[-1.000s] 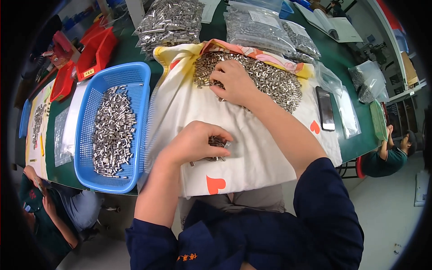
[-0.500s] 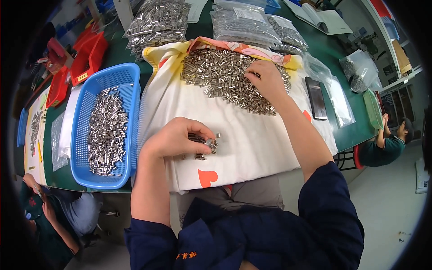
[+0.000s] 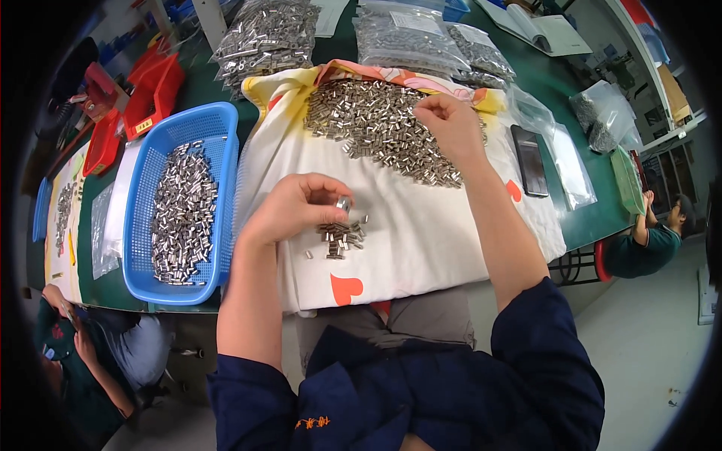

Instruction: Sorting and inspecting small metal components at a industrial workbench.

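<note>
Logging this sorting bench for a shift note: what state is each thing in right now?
Left hand: pinching a small metal sleeve above a small cluster.
Right hand: fingers down on the big pile of metal sleeves.
Blue basket: partly filled with sleeves.
Clear bags: packed full.
Phone: flat, screen dark.

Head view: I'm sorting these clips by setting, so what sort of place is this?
Probably a small factory sorting bench: a heap of small metal tubes on a cloth, a blue basket of more, and clear bags full behind.
</note>
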Demonstrator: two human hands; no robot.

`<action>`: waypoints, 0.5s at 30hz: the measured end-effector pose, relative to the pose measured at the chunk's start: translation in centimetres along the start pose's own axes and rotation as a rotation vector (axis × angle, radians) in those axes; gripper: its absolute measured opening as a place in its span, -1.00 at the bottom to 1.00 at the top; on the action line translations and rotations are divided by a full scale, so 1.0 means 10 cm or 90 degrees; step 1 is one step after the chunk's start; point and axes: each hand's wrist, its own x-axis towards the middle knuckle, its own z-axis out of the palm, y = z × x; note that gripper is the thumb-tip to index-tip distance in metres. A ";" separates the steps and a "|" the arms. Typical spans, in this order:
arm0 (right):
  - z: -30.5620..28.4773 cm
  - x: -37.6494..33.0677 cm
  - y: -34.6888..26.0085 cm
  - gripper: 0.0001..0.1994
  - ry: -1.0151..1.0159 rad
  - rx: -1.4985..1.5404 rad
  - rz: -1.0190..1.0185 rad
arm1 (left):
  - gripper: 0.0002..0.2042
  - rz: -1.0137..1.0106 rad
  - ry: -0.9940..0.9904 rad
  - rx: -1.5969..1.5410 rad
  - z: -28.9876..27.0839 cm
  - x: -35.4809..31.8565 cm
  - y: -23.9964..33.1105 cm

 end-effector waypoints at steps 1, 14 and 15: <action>0.08 -0.06 -0.09 -0.89 -0.074 0.147 0.014 | -0.72 0.034 0.046 -0.033 0.02 0.02 0.00; 0.49 -0.59 -0.37 -0.90 -0.265 0.228 -0.081 | -0.67 0.096 0.170 -0.165 0.00 0.18 -0.06; 0.50 -0.59 -0.37 -0.90 -0.251 0.218 -0.099 | -0.67 0.104 0.171 -0.166 0.00 0.18 -0.06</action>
